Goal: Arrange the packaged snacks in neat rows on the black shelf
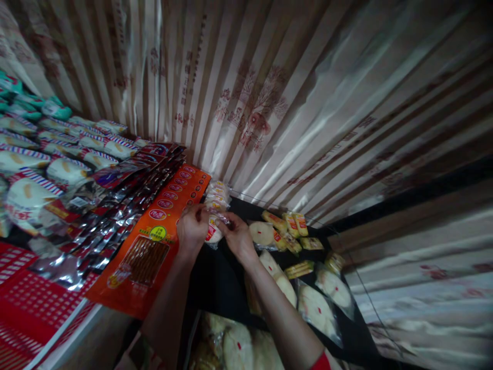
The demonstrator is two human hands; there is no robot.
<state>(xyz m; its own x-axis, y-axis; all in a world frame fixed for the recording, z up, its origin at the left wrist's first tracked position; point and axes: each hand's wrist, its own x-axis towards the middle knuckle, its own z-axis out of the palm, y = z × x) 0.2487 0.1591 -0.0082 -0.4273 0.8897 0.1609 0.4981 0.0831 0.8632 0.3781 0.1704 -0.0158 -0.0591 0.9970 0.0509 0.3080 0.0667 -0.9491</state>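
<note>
A small round pale snack packet (212, 232) in clear wrapping with a red label is at the front of a short row of similar packets (217, 192) on the black surface. My left hand (191, 228) pinches its wrapper from the left side. From the right, my right hand (236, 235) has its fingers closed on the wrapper's other edge. The fingertips hide part of the packet. Just beside my left forearm lies a long orange snack bag (154, 252) with a window showing brown sticks.
Bagged round pale flatbreads (318, 311) and small yellow packets (292, 223) lie to the right. More bagged rounds (238, 349) are in front. Silver-red packs (115, 205), white bags (67, 169) and a red basket (26, 303) stand left. A pleated printed curtain (254, 103) hangs behind.
</note>
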